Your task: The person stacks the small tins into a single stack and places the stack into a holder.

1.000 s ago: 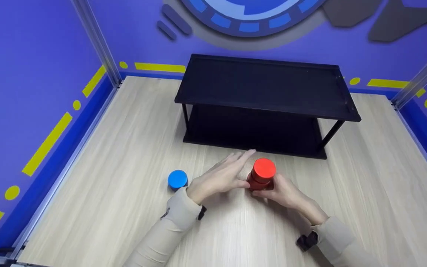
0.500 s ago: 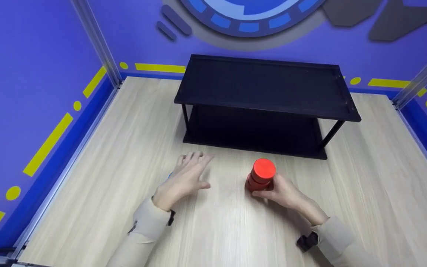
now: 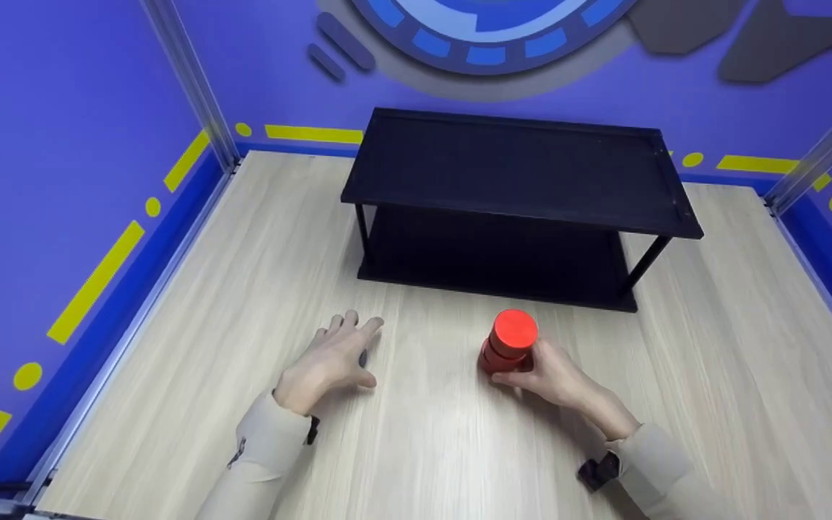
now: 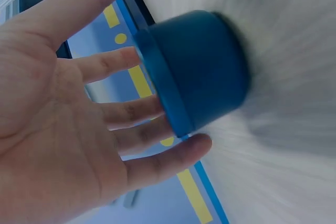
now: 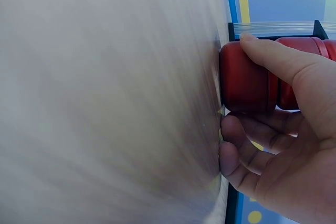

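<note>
A red cylinder [image 3: 508, 342] stands upright on the wooden table [image 3: 459, 448]. My right hand [image 3: 542, 374] grips its lower part from the near side. In the right wrist view the thumb lies on the red cylinder [image 5: 252, 77] and the fingers [image 5: 247, 145] curl beneath it. My left hand [image 3: 331, 359] is spread over a blue cup, which the hand hides in the head view. The left wrist view shows that blue cup [image 4: 202, 72] on the table, with the straight fingers [image 4: 131, 111] of my left hand [image 4: 68, 129] at its rim.
A black two-level shelf [image 3: 517, 173] stands behind the hands, at the middle back of the table. Purple walls with yellow marks close in the left, back and right sides. Metal rails [image 3: 127, 325] run along the table's edges.
My left hand has moved left, away from the red cylinder, and now covers the blue cup. The right hand and the red cylinder have stayed in place.
</note>
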`<state>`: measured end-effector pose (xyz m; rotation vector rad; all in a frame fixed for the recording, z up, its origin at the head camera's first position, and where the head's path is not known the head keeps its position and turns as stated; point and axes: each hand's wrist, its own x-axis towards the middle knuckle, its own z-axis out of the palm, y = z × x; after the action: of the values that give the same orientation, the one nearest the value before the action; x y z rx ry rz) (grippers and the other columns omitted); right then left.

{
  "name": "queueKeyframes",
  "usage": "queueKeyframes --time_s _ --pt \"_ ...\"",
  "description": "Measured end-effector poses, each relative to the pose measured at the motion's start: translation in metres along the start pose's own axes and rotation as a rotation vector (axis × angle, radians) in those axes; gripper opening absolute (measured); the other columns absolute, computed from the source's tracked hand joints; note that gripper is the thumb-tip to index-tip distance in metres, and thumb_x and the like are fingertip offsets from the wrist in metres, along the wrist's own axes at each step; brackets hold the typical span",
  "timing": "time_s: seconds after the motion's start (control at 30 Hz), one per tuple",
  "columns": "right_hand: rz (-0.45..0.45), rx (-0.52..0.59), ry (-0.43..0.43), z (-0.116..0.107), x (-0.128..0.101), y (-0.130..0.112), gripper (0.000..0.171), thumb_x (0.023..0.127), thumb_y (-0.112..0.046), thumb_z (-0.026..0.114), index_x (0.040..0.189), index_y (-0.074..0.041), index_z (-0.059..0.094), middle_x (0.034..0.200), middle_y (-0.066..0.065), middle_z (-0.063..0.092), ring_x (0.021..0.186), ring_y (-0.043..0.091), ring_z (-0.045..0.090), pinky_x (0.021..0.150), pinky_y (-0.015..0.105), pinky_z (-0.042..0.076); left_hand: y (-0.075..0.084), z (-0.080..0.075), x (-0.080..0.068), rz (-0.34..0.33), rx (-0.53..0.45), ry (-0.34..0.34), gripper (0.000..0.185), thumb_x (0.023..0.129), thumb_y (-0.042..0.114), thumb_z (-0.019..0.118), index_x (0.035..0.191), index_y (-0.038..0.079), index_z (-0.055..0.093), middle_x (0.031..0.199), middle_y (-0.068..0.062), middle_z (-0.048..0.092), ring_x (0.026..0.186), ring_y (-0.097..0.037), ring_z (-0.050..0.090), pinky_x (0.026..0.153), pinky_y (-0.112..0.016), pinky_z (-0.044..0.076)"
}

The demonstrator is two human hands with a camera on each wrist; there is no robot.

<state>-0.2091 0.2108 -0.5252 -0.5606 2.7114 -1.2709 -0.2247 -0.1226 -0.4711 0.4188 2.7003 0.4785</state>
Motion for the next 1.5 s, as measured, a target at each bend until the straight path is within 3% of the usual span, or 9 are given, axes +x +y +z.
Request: queueKeyframes --time_s 0.13,0.33,0.6,0.83,1.07,1.5 --pt "0.004 0.004 -0.008 0.0 0.0 0.0 0.054 0.075 -0.025 0.082 0.121 -0.012 0.057 0.112 0.0 0.067 0.104 0.014 0.062 0.091 0.033 0.05 -0.004 0.003 -0.001 -0.014 -0.021 -0.008 0.087 0.072 0.021 0.083 0.146 0.015 0.038 0.152 -0.031 0.026 0.143 -0.048 0.023 0.114 -0.061 0.024" --pt "0.01 0.004 -0.006 0.0 0.001 0.001 0.055 0.076 -0.026 0.082 0.122 -0.01 0.056 0.114 0.001 0.067 0.107 0.017 0.062 0.093 0.035 0.05 -0.009 0.006 0.0 -0.005 -0.016 0.012 0.081 0.072 0.018 0.082 0.142 0.014 0.043 0.147 -0.03 0.035 0.138 -0.046 0.031 0.11 -0.058 0.031" --pt "0.021 0.004 -0.008 0.0 0.0 0.002 0.055 0.076 -0.026 0.082 0.122 -0.011 0.056 0.114 0.002 0.067 0.107 0.017 0.062 0.094 0.036 0.049 -0.013 0.008 0.002 0.013 0.038 0.053 0.069 0.072 0.009 0.08 0.134 0.012 0.049 0.129 -0.025 0.048 0.113 -0.037 0.049 0.093 -0.052 0.046" --pt "0.014 -0.009 -0.013 0.0 -0.001 0.003 0.048 0.077 -0.029 0.081 0.117 -0.012 0.06 0.108 0.0 0.068 0.096 0.012 0.062 0.086 0.029 0.05 -0.016 0.009 0.001 0.037 0.037 0.088 0.048 0.075 0.004 0.074 0.118 0.011 0.054 0.112 -0.016 0.055 0.106 -0.035 0.053 0.089 -0.049 0.048" --pt "0.024 -0.02 -0.016 0.001 0.0 0.003 0.049 0.077 -0.029 0.081 0.117 -0.012 0.06 0.109 0.001 0.069 0.098 0.013 0.063 0.086 0.031 0.051 -0.013 0.008 0.004 0.054 0.027 0.125 0.055 0.076 0.003 0.071 0.126 0.009 0.051 0.117 -0.016 0.056 0.109 -0.032 0.053 0.092 -0.048 0.048" --pt "0.034 -0.015 -0.011 0.002 0.0 0.003 0.052 0.076 -0.028 0.081 0.119 -0.011 0.058 0.111 0.002 0.068 0.099 0.014 0.062 0.086 0.032 0.05 0.0 0.003 0.007 0.122 0.025 0.163 0.046 0.08 0.01 0.072 0.122 0.01 0.054 0.112 -0.011 0.056 0.103 -0.027 0.053 0.088 -0.045 0.05"
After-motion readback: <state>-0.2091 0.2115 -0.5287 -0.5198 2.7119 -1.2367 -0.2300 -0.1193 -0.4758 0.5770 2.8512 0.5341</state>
